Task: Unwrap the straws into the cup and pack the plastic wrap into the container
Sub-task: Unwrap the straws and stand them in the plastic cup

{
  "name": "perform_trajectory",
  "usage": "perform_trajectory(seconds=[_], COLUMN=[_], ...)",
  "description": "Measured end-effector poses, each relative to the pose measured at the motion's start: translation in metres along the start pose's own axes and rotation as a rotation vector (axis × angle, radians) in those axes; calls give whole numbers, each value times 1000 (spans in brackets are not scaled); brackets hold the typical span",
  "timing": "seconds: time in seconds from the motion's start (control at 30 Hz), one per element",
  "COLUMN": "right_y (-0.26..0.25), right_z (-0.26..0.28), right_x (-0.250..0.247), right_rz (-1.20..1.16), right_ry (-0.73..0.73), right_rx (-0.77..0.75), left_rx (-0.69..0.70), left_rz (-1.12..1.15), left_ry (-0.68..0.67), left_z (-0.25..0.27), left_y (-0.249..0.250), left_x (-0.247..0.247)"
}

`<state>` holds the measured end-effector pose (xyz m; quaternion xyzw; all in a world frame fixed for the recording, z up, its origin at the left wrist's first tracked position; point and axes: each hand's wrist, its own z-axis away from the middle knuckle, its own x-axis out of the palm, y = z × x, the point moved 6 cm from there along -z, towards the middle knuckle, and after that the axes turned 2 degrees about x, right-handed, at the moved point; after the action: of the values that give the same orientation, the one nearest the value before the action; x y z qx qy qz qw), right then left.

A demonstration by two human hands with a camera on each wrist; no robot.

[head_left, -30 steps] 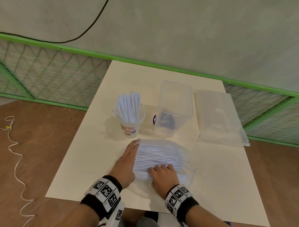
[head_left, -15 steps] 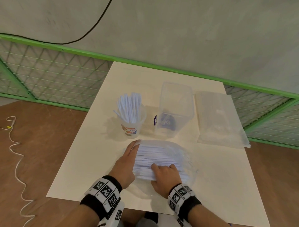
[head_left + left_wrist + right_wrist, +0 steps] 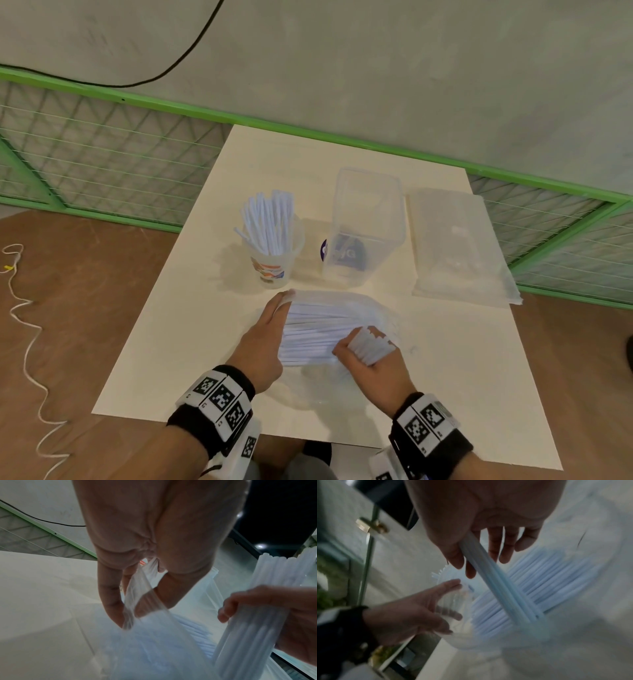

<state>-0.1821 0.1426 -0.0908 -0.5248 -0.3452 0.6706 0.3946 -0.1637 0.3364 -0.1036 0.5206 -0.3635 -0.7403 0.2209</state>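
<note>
A clear plastic wrap (image 3: 383, 317) full of white straws (image 3: 318, 329) lies on the table in front of me. My left hand (image 3: 279, 310) holds the wrap's left end; in the left wrist view its thumb and fingers pinch the film (image 3: 137, 588). My right hand (image 3: 363, 353) grips a bundle of straws (image 3: 371, 346), tilted up out of the wrap (image 3: 501, 588). The printed cup (image 3: 274, 267) behind holds several upright straws (image 3: 270, 222). The clear container (image 3: 364, 222) stands to the cup's right.
A flat clear lid or sheet (image 3: 455, 253) lies right of the container. The cream table (image 3: 171, 335) ends near my wrists. A green mesh fence (image 3: 102, 154) runs behind it. A white cord (image 3: 24, 325) trails on the floor at left.
My right hand, which lay on the pack, has curled round a bundle of straws and raised it to the right. The left hand stays at the wrap's left end.
</note>
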Motion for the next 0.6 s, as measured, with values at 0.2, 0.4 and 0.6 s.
perform_trajectory(seconds=[0.2,0.4,0.6], right_y=[20,-63,-206], right_z=[-7,-26,-70], right_x=[-16,-44,-83], right_rz=[100,116,-11], right_ry=[-20,-7,58], right_rx=[160,-2,-343], left_rx=[-8,7,-13], left_rz=[-5,-17,-19], left_ry=[0,6,-12], left_z=[0,0,3], left_y=[-2,0,3], left_x=[0,-2,-4])
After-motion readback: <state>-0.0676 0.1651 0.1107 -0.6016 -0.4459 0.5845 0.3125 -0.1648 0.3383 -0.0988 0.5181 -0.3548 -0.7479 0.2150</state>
